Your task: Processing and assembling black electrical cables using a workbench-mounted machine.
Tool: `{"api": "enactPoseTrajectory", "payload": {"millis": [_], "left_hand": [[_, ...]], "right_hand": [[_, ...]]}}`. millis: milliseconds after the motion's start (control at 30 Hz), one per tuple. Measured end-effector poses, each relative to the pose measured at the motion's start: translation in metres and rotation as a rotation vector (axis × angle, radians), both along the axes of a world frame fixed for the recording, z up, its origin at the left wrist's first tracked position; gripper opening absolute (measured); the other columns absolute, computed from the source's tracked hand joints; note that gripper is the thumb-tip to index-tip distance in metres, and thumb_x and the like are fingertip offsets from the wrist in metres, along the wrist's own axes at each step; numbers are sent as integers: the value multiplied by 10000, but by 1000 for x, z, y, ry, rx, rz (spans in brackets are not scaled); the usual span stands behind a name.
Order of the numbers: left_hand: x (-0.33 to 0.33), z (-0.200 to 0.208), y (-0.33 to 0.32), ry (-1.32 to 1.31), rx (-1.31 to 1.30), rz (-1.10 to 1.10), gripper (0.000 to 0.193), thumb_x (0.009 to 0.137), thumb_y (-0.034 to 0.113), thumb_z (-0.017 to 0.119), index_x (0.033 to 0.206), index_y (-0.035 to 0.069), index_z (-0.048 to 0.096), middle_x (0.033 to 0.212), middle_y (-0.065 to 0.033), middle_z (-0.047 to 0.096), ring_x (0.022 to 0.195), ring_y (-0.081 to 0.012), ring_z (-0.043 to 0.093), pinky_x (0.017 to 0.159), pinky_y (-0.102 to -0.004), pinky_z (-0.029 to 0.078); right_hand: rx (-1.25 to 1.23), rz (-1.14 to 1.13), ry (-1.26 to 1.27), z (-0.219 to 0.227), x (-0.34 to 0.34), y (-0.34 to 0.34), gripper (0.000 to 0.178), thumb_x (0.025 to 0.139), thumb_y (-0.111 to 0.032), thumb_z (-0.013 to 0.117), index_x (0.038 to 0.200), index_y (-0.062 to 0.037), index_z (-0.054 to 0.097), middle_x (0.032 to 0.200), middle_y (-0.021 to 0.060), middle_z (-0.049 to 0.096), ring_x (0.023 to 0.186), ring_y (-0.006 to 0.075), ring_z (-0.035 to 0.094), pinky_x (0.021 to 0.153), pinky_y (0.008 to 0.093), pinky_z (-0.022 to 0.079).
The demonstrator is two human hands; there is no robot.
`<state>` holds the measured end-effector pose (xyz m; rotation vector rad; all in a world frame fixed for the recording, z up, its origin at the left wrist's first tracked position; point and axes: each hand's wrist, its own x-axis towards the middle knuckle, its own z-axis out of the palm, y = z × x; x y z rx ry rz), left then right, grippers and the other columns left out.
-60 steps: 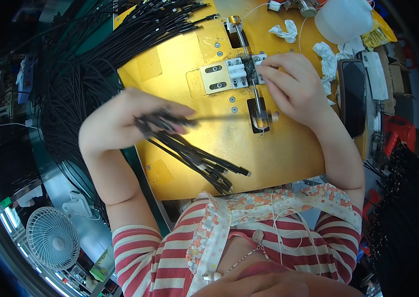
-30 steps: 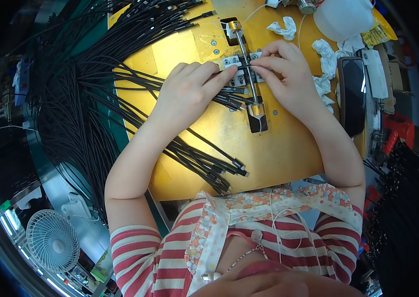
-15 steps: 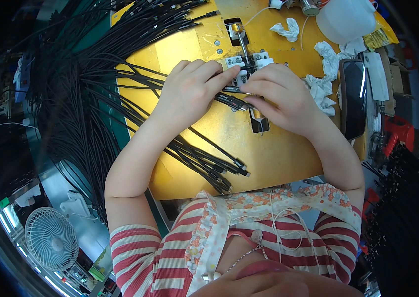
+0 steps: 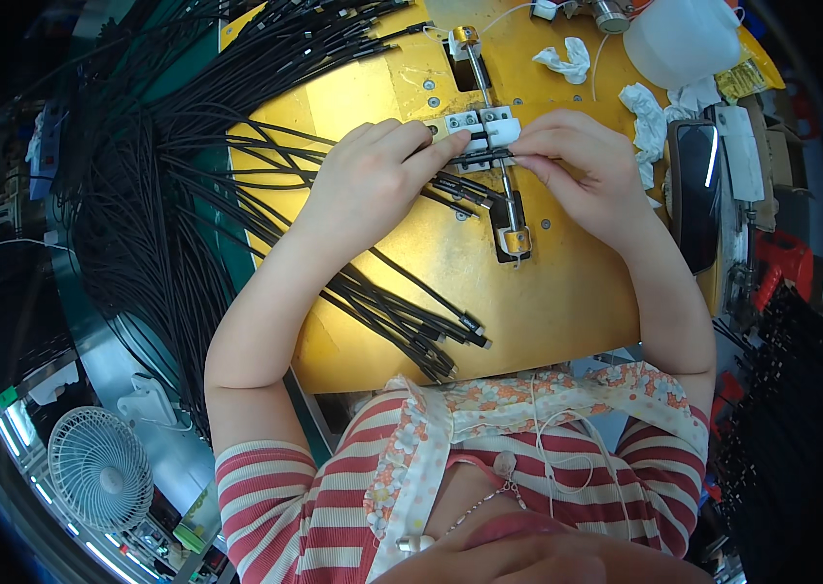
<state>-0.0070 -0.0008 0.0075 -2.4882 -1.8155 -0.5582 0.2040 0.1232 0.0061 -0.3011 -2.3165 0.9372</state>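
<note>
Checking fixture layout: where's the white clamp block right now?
Head view, upper centre: the white clamp block sits on the yellow plate, on the metal rail, between the left hand and right hand.

Bright, even light falls from above onto the yellow work plate (image 4: 548, 282), which shows a soft sheen rather than hard glare. Shadows under the hands are faint and short. The dark phone screen (image 4: 694, 190) carries a thin white reflection – a streak along its edge. The centre is sharp; toward the rim the fisheye bends straight edges and the picture falls off into black, with the white fan (image 4: 100, 467) squeezed and slightly soft.
</note>
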Motion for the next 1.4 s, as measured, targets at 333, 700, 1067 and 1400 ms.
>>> {"api": "enactPoseTrajectory", "payload": {"millis": [333,700,1067,1400], "left_hand": [[-19,35,-4,-386,-250,-113,618,708,-18,687,1298,125,574,741,-96,619,670,-240,627,621,-345,511],[-9,7,3,153,-133,-15,606,757,79,670,1333,222,548,664,-39,525,587,-207,576,543,-330,503],[-9,2,3,134,-134,-28,598,778,92,663,1346,229,537,719,-31,532,594,-194,567,532,-312,497],[-11,1,4,51,-144,-31,596,763,102,678,1331,228,549,789,-28,555,599,-199,575,526,-309,496]], "right_hand": [[-318,-66,32,2,-7,-5,78,809,-18,688,881,-2,665,859,55,614,774,147,589,680,250,456],[-243,-248,-127,-11,-11,1,95,814,-96,690,859,-15,672,845,47,538,816,173,531,627,285,436],[374,-167,-113,-1,-5,0,49,775,-47,678,808,-22,651,773,49,521,754,230,533,674,340,446],[532,-136,-114,-3,-3,2,66,764,-42,669,823,-31,643,777,40,533,749,210,547,660,335,442]]}}
